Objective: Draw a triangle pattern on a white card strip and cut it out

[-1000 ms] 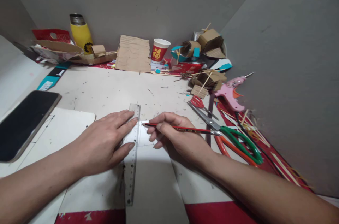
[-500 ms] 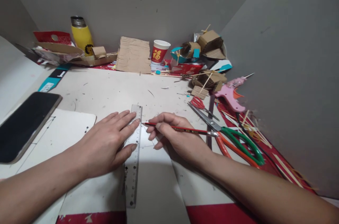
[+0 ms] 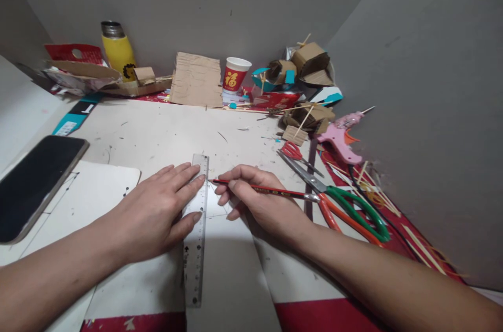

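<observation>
My left hand [image 3: 157,209] lies flat, fingers stretched out, pressing a clear ruler [image 3: 194,269] down onto a long white card strip [image 3: 231,269]. The ruler points away from me, and its upper part is partly covered by the fingers. Pinched in my right hand [image 3: 267,211] is a red-and-black pencil [image 3: 271,190], its tip at the ruler's right edge close to my left fingertips. Thin drawn lines show on the card between the ruler and my right hand. The right fingers hide part of those lines.
A phone [image 3: 39,185] lies on a marked white sheet [image 3: 106,180] at left. Large scissors [image 3: 314,183], small red scissors [image 3: 291,150] and a pink glue gun [image 3: 340,138] are at right. Along the back stand a yellow bottle [image 3: 118,52], cardboard [image 3: 196,80] and a paper cup [image 3: 237,75].
The whole scene sits slightly further left and higher in the picture. Both hands, the ruler and the pencil keep nearly the same places relative to each other.
</observation>
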Motion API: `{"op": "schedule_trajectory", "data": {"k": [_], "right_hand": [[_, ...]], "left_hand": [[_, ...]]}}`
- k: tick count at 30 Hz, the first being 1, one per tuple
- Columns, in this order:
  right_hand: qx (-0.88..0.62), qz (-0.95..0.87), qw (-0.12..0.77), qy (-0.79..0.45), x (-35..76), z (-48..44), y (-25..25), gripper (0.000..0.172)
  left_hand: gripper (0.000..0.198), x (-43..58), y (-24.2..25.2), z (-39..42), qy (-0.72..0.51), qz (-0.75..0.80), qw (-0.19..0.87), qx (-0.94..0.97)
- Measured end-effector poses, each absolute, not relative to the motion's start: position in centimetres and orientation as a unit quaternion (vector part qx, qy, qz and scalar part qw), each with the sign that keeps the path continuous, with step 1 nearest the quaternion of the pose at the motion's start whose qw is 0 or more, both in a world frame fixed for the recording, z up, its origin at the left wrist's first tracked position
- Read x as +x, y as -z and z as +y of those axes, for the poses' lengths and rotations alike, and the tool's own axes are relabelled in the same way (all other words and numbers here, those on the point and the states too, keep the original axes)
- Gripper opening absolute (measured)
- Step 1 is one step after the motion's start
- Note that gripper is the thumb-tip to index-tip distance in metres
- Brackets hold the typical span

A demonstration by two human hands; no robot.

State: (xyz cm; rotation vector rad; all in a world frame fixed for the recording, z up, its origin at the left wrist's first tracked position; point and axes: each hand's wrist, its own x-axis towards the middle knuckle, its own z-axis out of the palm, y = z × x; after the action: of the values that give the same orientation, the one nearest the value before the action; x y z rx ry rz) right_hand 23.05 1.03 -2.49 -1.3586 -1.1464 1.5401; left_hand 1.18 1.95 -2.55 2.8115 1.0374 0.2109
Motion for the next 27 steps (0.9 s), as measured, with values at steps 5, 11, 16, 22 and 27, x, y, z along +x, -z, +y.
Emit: {"op": "schedule_trajectory", "data": {"k": [5, 11, 16, 22, 27], "right_hand": [[-0.533, -0.455, 0.383, -0.602, 23.09, 1.07, 2.68, 0.016], [-0.538, -0.445, 0.382, -0.606, 23.04, 0.98, 2.55, 0.014], [-0.54, -0.441, 0.377, -0.61, 22.97, 0.96, 2.36, 0.015], [-0.541, -0.432, 0.373, -0.618, 22.95, 0.99, 2.27, 0.012], [-0.532, -0.433, 0.355, -0.636, 23.09, 0.74, 2.0, 0.012]], "left_hand": [[0.056, 1.19, 2.42, 1.9, -0.064, 0.344, 0.07, 0.934], [0.056, 1.22, 2.49, 2.01, -0.063, 0.344, 0.073, 0.934], [0.055, 1.11, 2.55, 2.03, -0.071, 0.34, 0.077, 0.934], [0.055, 1.18, 2.52, 2.05, -0.065, 0.342, 0.074, 0.934], [0.055, 1.28, 2.44, 2.07, -0.059, 0.348, 0.077, 0.932]]}}
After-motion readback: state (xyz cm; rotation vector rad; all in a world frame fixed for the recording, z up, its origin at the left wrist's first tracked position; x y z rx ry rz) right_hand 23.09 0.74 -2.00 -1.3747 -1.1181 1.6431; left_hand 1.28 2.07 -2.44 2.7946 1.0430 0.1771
